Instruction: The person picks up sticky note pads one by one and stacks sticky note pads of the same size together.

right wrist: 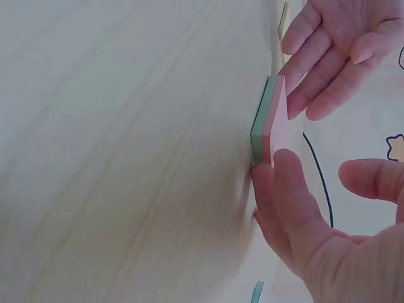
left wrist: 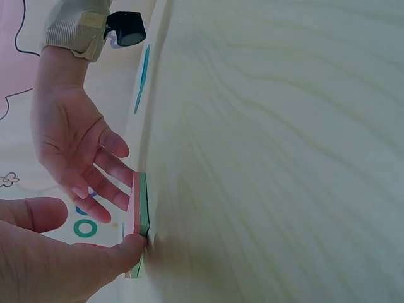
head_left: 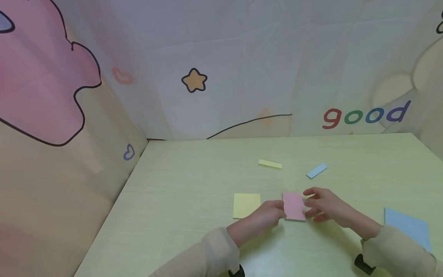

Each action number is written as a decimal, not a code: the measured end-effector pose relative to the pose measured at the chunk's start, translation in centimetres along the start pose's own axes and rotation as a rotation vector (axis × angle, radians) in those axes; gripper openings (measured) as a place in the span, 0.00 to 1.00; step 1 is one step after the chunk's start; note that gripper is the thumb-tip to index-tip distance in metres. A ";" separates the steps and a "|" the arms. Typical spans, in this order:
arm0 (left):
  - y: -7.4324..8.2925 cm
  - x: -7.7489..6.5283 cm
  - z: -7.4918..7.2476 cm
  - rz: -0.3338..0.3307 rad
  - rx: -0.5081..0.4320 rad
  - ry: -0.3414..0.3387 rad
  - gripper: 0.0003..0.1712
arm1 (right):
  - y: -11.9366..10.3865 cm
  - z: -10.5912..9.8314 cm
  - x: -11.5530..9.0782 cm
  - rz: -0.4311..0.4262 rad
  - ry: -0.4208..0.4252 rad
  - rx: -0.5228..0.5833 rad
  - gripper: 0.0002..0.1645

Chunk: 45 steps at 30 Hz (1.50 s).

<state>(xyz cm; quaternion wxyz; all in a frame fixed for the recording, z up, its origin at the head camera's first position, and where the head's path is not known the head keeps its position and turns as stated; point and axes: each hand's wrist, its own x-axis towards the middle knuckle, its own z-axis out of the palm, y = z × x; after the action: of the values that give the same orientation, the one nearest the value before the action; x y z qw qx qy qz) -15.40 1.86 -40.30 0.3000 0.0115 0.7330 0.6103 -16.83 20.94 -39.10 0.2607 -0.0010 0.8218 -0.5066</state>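
Observation:
A stack of sticky note pads, pink on top (head_left: 294, 207) with a green layer below (right wrist: 259, 129), lies on the table between both hands. The left hand (head_left: 265, 216) touches the stack's left edge with its fingertips, as the left wrist view also shows (left wrist: 69, 252). On the opposite side, the right hand (head_left: 327, 207) has its fingers spread loosely against the right edge. In the right wrist view its fingertips (right wrist: 287, 167) meet the stack's side. Just left of the stack is a square yellow sticky note pad (head_left: 246, 204), partly behind the left hand.
Farther back lie a narrow yellow strip pad (head_left: 270, 164) and a narrow blue strip pad (head_left: 316, 171). A larger blue sheet or pad (head_left: 408, 227) is at the right, partly covered by the right sleeve. A printed cloth (head_left: 221, 77) hangs behind the table.

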 end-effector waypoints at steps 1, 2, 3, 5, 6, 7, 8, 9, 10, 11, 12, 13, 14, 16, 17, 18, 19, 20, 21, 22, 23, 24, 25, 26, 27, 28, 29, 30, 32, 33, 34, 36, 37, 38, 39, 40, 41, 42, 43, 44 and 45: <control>0.0 0.0 0.0 0.002 0.002 0.001 0.25 | 0.0 0.1 -0.1 -0.002 -0.003 0.012 0.29; -0.1 0.0 0.0 0.002 0.002 0.001 0.25 | 0.1 0.1 -0.1 -0.004 -0.006 0.022 0.29; -0.1 0.0 0.0 0.002 0.000 0.001 0.25 | 0.1 0.2 -0.1 -0.007 -0.009 0.032 0.29; -0.1 0.0 0.0 0.004 -0.005 0.000 0.25 | 0.2 0.2 -0.2 -0.013 -0.016 0.046 0.29; -0.1 0.0 0.0 0.005 -0.006 -0.001 0.25 | 0.3 0.2 -0.2 -0.015 -0.019 0.052 0.29; -0.2 0.0 0.1 0.005 -0.004 0.000 0.25 | 0.3 0.3 -0.2 -0.017 -0.021 0.056 0.29; -0.2 0.1 0.1 0.003 -0.004 0.000 0.25 | 0.3 0.3 -0.2 -0.020 -0.023 0.059 0.29; -0.2 0.1 0.1 0.002 -0.001 0.001 0.24 | 0.3 0.3 -0.2 -0.022 -0.025 0.061 0.29; -0.2 0.1 0.1 0.002 0.004 0.003 0.24 | 0.4 0.3 -0.2 -0.023 -0.027 0.061 0.29; -0.2 0.1 0.1 0.001 0.006 0.006 0.24 | 0.4 0.3 -0.3 -0.023 -0.028 0.062 0.30; -0.2 0.1 0.1 0.001 0.008 0.008 0.24 | 0.4 0.3 -0.2 -0.023 -0.028 0.063 0.30; -0.2 0.1 0.1 0.000 0.010 0.011 0.24 | 0.4 0.3 -0.2 -0.022 -0.028 0.062 0.30; -0.3 0.1 0.1 0.000 0.011 0.012 0.25 | 0.4 0.3 -0.2 -0.022 -0.028 0.062 0.30; -0.3 0.1 0.1 0.000 0.013 0.014 0.24 | 0.3 0.3 -0.2 -0.021 -0.027 0.060 0.29; -0.3 0.1 0.1 0.000 0.012 0.014 0.24 | 0.3 0.3 -0.2 -0.021 -0.026 0.059 0.29; -0.3 0.1 0.1 0.002 0.011 0.012 0.24 | 0.3 0.3 -0.2 -0.020 -0.025 0.057 0.29; -0.3 0.1 0.1 0.004 0.009 0.011 0.23 | 0.3 0.4 -0.2 -0.020 -0.023 0.056 0.29; -0.3 0.0 0.1 0.006 0.007 0.010 0.23 | 0.3 0.3 -0.3 -0.021 -0.023 0.056 0.29; -0.3 0.1 0.1 0.009 0.005 0.009 0.22 | 0.3 0.3 -0.3 -0.021 -0.021 0.052 0.29; -0.3 0.0 0.1 0.011 -0.001 0.007 0.22 | 0.3 0.3 -0.3 -0.021 -0.020 0.048 0.29; -0.3 0.0 0.1 0.013 -0.007 0.005 0.22 | 0.3 0.3 -0.3 -0.022 -0.020 0.044 0.29; -0.4 0.0 0.1 0.015 -0.009 0.002 0.21 | 0.3 0.2 -0.4 -0.023 -0.020 0.039 0.30; -0.4 -0.1 0.1 0.017 -0.010 0.002 0.21 | 0.4 0.2 -0.4 -0.023 -0.021 0.031 0.30; -0.4 -0.1 0.1 0.021 -0.010 -0.001 0.21 | 0.4 0.1 -0.4 -0.021 -0.021 0.022 0.30; -0.4 -0.2 0.1 0.023 -0.009 -0.003 0.21 | 0.5 0.0 -0.5 -0.020 -0.020 0.013 0.30; -0.3 -0.3 0.1 0.024 -0.008 -0.004 0.21 | 0.5 -0.1 -0.5 -0.020 -0.019 0.003 0.30; -0.3 -0.4 0.1 0.027 -0.001 -0.006 0.21 | 0.6 -0.2 -0.6 -0.019 -0.019 -0.007 0.30; -0.3 -0.5 0.1 0.029 0.007 -0.007 0.22 | 0.6 -0.3 -0.6 -0.018 -0.017 -0.017 0.30; -0.2 -0.6 0.1 0.028 0.026 -0.005 0.23 | 0.7 -0.4 -0.8 -0.017 -0.014 -0.034 0.30; -0.2 -0.7 0.1 0.029 0.034 -0.003 0.23 | 0.7 -0.5 -0.9 -0.019 -0.014 -0.040 0.30; -0.2 -0.8 0.1 0.027 0.047 0.002 0.24 | 0.7 -0.6 -1.0 -0.021 -0.014 -0.046 0.30; -0.2 -1.0 0.1 0.024 0.064 0.008 0.26 | 0.8 -0.9 -1.2 -0.029 -0.014 -0.050 0.30; -0.2 -1.1 0.1 0.022 0.072 0.011 0.26 | 0.8 -1.0 -1.4 -0.034 -0.016 -0.048 0.30; -0.2 -1.2 0.1 0.024 0.078 0.012 0.27 | 0.9 -1.2 -1.5 -0.039 -0.017 -0.047 0.30; -0.3 -1.2 0.0 0.026 0.081 0.011 0.27 | 1.0 -1.3 -1.6 -0.043 -0.020 -0.046 0.30; -0.3 -1.3 0.0 0.025 0.085 0.013 0.28 | 1.2 -1.5 -1.7 -0.048 -0.023 -0.045 0.29; -0.3 -1.4 0.0 0.028 0.084 0.014 0.29 | 1.3 -1.7 -1.9 -0.053 -0.027 -0.045 0.29; -0.3 -1.4 0.0 0.032 0.085 0.015 0.29 | 1.4 -1.9 -2.0 -0.056 -0.032 -0.046 0.29; -0.4 -1.5 0.0 0.038 0.087 0.014 0.29 | 1.5 -2.1 -2.1 -0.057 -0.038 -0.047 0.29; -0.4 -1.6 0.0 0.044 0.089 0.015 0.29 | 1.6 -2.4 -2.3 -0.059 -0.044 -0.049 0.29; -0.4 -1.6 0.0 0.047 0.092 0.018 0.29 | 1.7 -2.6 -2.4 -0.066 -0.051 -0.053 0.28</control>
<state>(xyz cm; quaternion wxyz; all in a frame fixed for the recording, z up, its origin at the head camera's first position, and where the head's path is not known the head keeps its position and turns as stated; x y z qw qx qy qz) -13.94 1.10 -39.99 0.2782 0.0369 0.7625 0.5830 -15.42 24.54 -38.63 0.2644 -0.0480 0.8277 -0.4927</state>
